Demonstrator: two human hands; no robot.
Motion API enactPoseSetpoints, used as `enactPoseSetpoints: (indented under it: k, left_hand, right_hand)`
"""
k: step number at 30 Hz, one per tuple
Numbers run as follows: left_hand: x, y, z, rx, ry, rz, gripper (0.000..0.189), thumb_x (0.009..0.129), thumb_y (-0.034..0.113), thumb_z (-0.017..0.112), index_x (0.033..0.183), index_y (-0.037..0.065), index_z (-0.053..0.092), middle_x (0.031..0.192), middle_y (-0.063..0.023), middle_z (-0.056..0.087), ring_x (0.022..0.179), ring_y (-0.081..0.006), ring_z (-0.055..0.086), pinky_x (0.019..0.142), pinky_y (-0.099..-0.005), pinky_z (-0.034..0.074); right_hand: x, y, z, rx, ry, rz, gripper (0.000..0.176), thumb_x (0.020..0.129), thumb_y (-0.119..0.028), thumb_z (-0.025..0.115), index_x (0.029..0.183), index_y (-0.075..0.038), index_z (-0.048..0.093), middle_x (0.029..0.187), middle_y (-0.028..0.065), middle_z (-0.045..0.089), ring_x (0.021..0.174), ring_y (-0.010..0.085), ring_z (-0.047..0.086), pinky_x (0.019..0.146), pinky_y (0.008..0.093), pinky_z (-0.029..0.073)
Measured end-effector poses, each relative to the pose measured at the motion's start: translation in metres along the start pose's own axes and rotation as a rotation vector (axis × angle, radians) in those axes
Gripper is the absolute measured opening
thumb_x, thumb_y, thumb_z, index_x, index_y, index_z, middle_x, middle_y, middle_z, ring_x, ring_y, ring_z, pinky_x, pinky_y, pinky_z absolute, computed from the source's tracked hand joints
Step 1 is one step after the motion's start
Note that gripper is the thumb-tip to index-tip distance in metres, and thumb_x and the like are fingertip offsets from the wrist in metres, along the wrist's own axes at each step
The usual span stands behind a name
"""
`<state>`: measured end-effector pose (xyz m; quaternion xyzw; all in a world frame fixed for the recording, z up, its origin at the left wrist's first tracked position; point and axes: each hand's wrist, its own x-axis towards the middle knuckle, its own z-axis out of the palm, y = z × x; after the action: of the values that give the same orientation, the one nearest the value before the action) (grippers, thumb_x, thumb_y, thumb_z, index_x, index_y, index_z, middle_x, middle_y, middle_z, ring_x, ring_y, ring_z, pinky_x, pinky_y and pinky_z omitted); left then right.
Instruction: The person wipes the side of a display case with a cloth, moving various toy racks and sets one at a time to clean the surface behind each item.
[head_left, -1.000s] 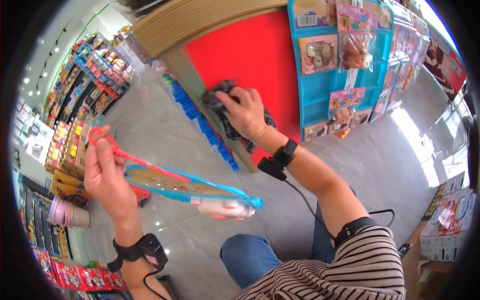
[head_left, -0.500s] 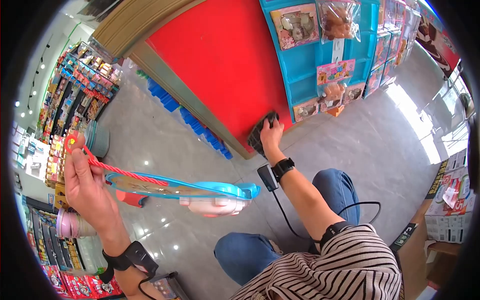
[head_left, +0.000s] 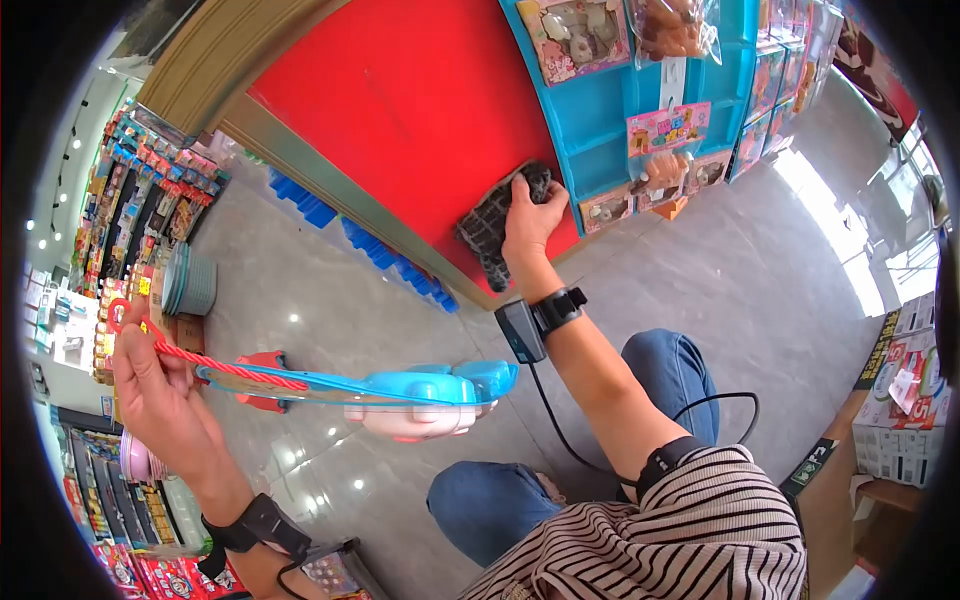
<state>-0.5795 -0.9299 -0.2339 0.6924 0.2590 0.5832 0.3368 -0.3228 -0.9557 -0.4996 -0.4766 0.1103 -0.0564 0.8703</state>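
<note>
My right hand is closed on a dark grey checked cloth, which lies against the lower end of a bright red panel. Part of the cloth spreads out to the left of my fingers. My left hand pinches a twisted red cord with a loop at its end. From the cord hangs a flat blue-rimmed toy with a rounded blue and white body, seen nearly edge-on above the floor. What is printed on its face is hard to make out.
Right of the red panel stands a blue display rack with packaged toys. Blue plastic pieces line the panel's left side. A red object lies on the grey tiled floor. Stacked tubs and stocked shelves stand left, boxes right.
My right hand has slid the cloth up along the red panel, and more of the cloth shows spread out. My left hand has shifted slightly left and down with the cord and toy.
</note>
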Motion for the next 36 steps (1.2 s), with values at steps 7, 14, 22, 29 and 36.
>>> enactPoseSetpoints:
  k: [7,14,22,29,36]
  left_hand:
    - [-0.002,0.0,0.0,-0.067,-0.027,-0.006,0.028,0.087,0.018,0.044,0.104,-0.003,0.051,0.06,0.0035,0.04,0.048,0.0002,0.026,0.043,-0.0157,0.018]
    - [-0.002,0.003,-0.01,-0.021,-0.055,-0.002,0.027,0.087,0.018,0.044,0.103,-0.003,0.052,0.06,0.0037,0.04,0.048,0.0001,0.026,0.043,-0.0154,0.019]
    - [-0.003,0.007,-0.004,-0.046,-0.042,0.005,0.027,0.087,0.019,0.045,0.102,-0.002,0.052,0.06,0.0035,0.042,0.049,0.0005,0.028,0.043,-0.0149,0.02]
    - [-0.003,0.006,-0.002,-0.05,-0.042,0.016,0.027,0.087,0.018,0.045,0.103,-0.002,0.052,0.062,0.0028,0.043,0.05,0.0004,0.029,0.044,-0.0149,0.021]
    - [-0.002,0.006,0.007,-0.055,-0.024,-0.003,0.026,0.086,0.017,0.045,0.103,-0.002,0.052,0.062,0.0027,0.043,0.05,0.0,0.029,0.044,-0.0151,0.02]
  right_hand:
    - [0.005,0.006,-0.01,0.051,-0.025,0.115,0.04,0.068,-0.013,0.066,0.097,0.0,0.041,0.085,0.006,0.05,0.076,0.0132,0.047,0.068,0.0259,0.039]
    - [0.008,0.014,-0.016,-0.055,0.001,0.089,0.039,0.067,-0.013,0.064,0.095,0.002,0.042,0.086,0.0093,0.05,0.078,0.0176,0.049,0.072,0.0287,0.04]
    - [0.007,0.011,-0.011,-0.048,-0.05,0.036,0.04,0.067,-0.013,0.064,0.096,0.003,0.042,0.088,0.0108,0.05,0.08,0.0187,0.049,0.073,0.0295,0.04]
    - [0.003,-0.001,-0.006,-0.041,-0.041,0.026,0.042,0.066,-0.013,0.065,0.098,0.002,0.043,0.087,0.008,0.051,0.077,0.0156,0.048,0.068,0.0272,0.04]
    - [0.008,0.01,-0.021,-0.057,-0.025,0.253,0.045,0.065,-0.013,0.066,0.1,0.001,0.042,0.088,0.0076,0.05,0.078,0.0166,0.049,0.07,0.0282,0.04]
